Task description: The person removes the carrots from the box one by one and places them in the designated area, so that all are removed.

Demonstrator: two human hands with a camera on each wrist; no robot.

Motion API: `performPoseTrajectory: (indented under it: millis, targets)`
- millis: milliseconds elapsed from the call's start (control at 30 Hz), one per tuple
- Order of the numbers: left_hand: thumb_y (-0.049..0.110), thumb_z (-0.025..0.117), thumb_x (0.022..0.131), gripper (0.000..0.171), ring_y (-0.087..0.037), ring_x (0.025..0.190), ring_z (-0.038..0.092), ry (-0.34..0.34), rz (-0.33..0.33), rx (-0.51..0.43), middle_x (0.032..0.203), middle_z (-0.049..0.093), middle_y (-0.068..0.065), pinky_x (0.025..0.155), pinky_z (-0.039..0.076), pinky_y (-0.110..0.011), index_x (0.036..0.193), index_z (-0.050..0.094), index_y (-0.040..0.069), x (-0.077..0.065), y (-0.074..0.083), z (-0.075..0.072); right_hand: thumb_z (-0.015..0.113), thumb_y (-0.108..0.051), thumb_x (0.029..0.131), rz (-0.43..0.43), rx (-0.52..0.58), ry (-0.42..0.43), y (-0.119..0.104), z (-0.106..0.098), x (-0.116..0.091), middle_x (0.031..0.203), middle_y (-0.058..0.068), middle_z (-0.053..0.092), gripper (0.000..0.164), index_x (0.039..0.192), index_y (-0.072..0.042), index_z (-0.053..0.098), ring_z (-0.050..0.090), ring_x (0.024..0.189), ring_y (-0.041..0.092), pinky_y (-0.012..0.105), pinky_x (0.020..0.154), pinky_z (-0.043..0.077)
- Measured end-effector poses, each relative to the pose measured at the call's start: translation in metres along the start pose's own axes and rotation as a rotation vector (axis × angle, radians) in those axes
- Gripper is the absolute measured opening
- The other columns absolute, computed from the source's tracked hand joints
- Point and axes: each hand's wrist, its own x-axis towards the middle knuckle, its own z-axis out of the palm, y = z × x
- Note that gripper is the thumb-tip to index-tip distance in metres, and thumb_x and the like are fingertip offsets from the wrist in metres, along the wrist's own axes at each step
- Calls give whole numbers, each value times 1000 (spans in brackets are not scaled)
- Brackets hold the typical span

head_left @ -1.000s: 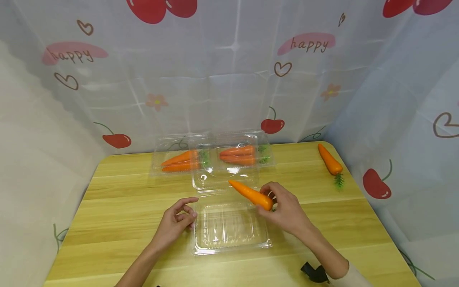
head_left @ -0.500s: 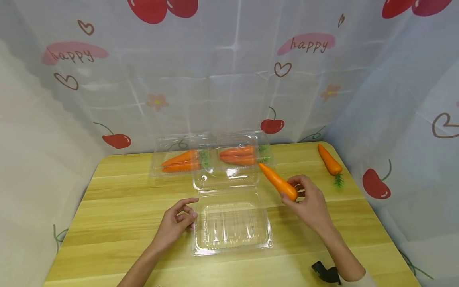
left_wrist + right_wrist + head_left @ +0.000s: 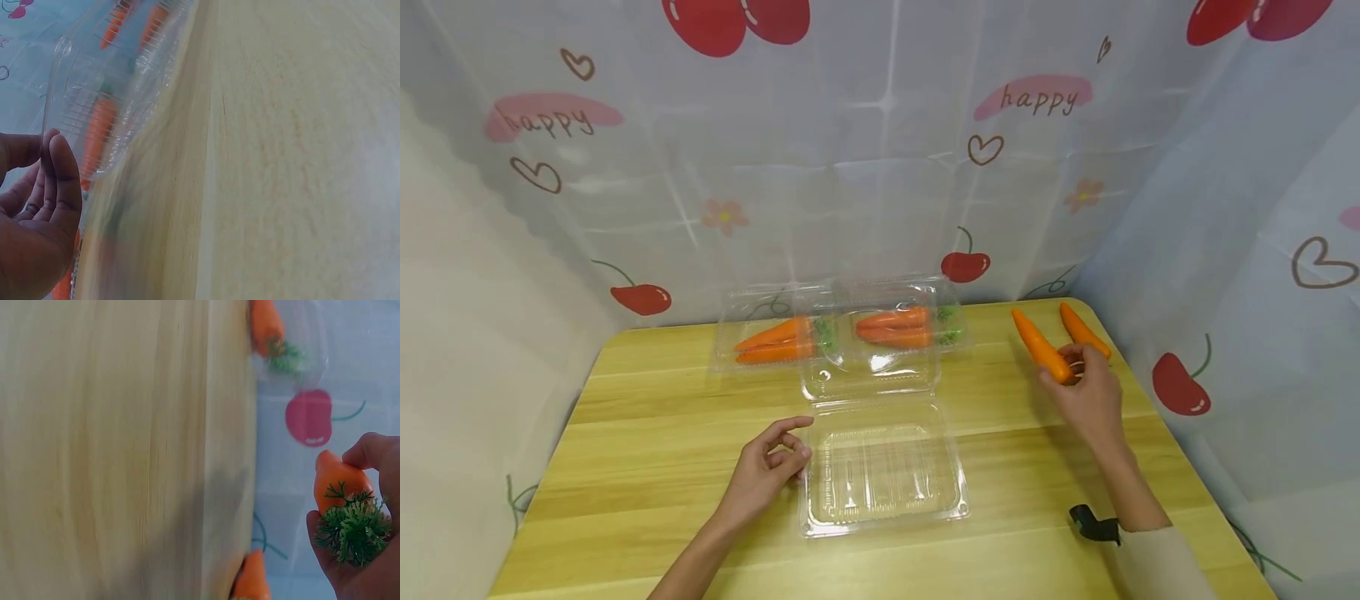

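Note:
My right hand (image 3: 1088, 396) grips an orange carrot (image 3: 1039, 343) by its thick end, over the right back of the table. Its pointed tip is toward the back, and its green leafy top (image 3: 353, 531) shows against the palm in the right wrist view. Close beside it is a second carrot (image 3: 1081, 327), partly covered by the hand in the head view. At the centre front, a clear plastic clamshell box (image 3: 891, 523) lies with its lid (image 3: 872, 387) folded back, nothing inside. My left hand (image 3: 765, 468) pinches its left rim between thumb and finger (image 3: 64, 156).
Two clear boxes stand along the back edge, one holding carrots (image 3: 775, 343) at left, another holding carrots (image 3: 895, 327) further right. The opened lid overlaps them in view. A printed curtain (image 3: 865, 200) hangs behind the wooden table (image 3: 662, 450). A black strap piece (image 3: 1093, 525) is by the right sleeve.
My right hand has carried the carrot from over the open box to the right and back, close to the other carrot. The left hand has stayed at the box's rim.

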Motion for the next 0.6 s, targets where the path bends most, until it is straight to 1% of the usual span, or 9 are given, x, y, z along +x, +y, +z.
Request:
performPoseTrajectory:
  millis: [100,167,233,300,400,600]
  targets:
    - [10,70,105,49,-9,70,66,4,5,7,101,62,-8,68,64,-30,151,56,2,0,-1,0,78,-34,96,14,-66,-4,12,0,11,113,18,66,44,125,-3,63,59,93,25,31,79,42]
    - [11,71,105,49,-9,69,66,7,11,10,101,62,-8,68,64,-30,151,56,1,0,-2,0,76,-34,98,9,-105,-12,19,0,18,115,20,64,45,125,-2,61,57,94,31,39,78,40]
    - [11,71,105,49,-8,69,66,7,16,6,101,62,-8,68,64,-29,151,56,1,0,-1,0,75,-32,98,2,-137,-20,24,1,24,115,22,62,44,125,0,61,57,94,34,42,77,41]
    - [11,70,105,49,-7,69,66,4,24,5,101,62,-8,68,64,-29,150,56,0,0,-1,1,73,-32,99,-7,-166,-25,29,2,29,114,24,61,45,125,3,61,56,93,37,43,75,42]
    - [11,70,105,49,-6,70,66,-2,36,4,101,62,-9,67,64,-30,150,55,-1,0,0,1,70,-31,100,4,-210,-21,35,4,35,113,25,59,45,126,4,60,54,91,38,44,75,42]
    - [10,70,105,48,-7,69,66,-1,33,11,101,62,-9,67,63,-30,150,56,0,1,0,0,67,-31,100,40,-260,-25,43,7,45,117,27,56,47,129,6,58,55,97,46,60,80,46]
